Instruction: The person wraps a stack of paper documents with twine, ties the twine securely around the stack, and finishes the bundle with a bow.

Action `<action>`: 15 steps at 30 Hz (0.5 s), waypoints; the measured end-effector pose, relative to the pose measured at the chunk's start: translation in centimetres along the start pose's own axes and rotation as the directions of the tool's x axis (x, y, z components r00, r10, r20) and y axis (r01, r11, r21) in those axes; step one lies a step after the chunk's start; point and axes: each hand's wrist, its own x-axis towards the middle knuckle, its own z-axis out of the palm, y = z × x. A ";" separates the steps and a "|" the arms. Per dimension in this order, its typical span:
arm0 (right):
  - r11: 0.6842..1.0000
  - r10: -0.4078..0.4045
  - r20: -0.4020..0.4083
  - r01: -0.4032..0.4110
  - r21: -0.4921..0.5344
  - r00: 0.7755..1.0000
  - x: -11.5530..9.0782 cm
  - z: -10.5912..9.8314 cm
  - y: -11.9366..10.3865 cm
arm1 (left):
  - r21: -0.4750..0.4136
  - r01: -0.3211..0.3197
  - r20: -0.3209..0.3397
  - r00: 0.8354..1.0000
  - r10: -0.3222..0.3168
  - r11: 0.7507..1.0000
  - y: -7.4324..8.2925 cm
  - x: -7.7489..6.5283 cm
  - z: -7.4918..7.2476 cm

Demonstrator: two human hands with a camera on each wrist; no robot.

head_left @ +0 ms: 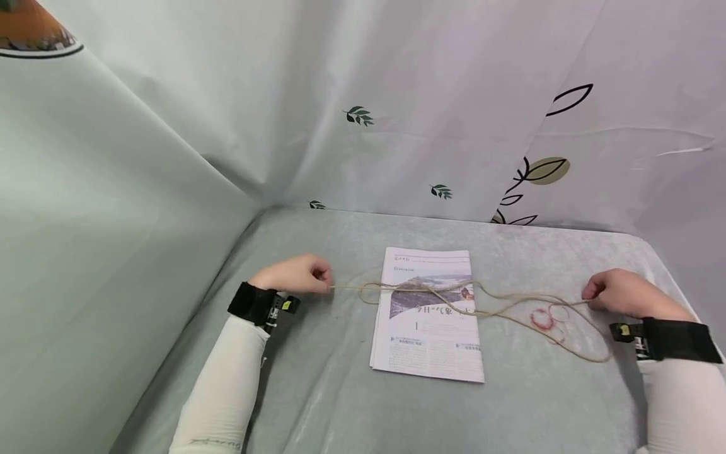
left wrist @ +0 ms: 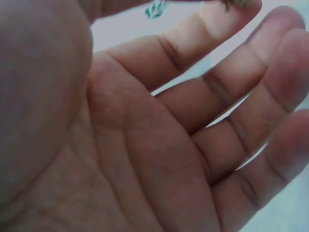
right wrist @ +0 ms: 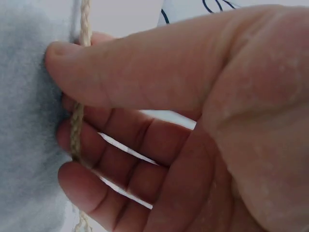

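A tan braided cord (head_left: 448, 304) runs in loose loops across a folded newspaper (head_left: 433, 356) and onto the cloth to its right. At the newspaper's left, my left hand (head_left: 300, 275) pinches one end of the cord between thumb and index finger; in the left wrist view the frayed cord end (left wrist: 237, 4) shows at the index fingertip. On the far side, my right hand (head_left: 626, 294) pinches the cord by thumb and index finger. The right wrist view has the cord (right wrist: 77, 130) passing under the thumb and down along the other fingertips.
Both arms reach over a table under a grey cloth (head_left: 334, 403). A red squiggly ring (head_left: 542, 318) lies among the cord loops at right. Pale curtains (head_left: 431, 94) with leaf prints hang behind the table, and another sheet (head_left: 113, 221) hangs at left.
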 end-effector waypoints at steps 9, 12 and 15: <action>0.997 0.063 -0.050 -0.066 -0.045 0.997 0.2 0.0 0.0 | 0.123 0.280 -0.159 0.952 -0.260 0.952 -2.9 -2.8 -2.5; 0.993 0.096 -0.064 -0.100 -0.061 0.993 0.1 0.0 -0.2 | 0.142 0.377 -0.193 0.917 -0.348 0.915 -4.0 -3.3 -3.0; 0.989 0.122 -0.069 -0.127 -0.076 0.990 0.0 -0.2 -0.3 | 0.154 0.461 -0.237 0.876 -0.420 0.874 -4.8 -3.7 -3.3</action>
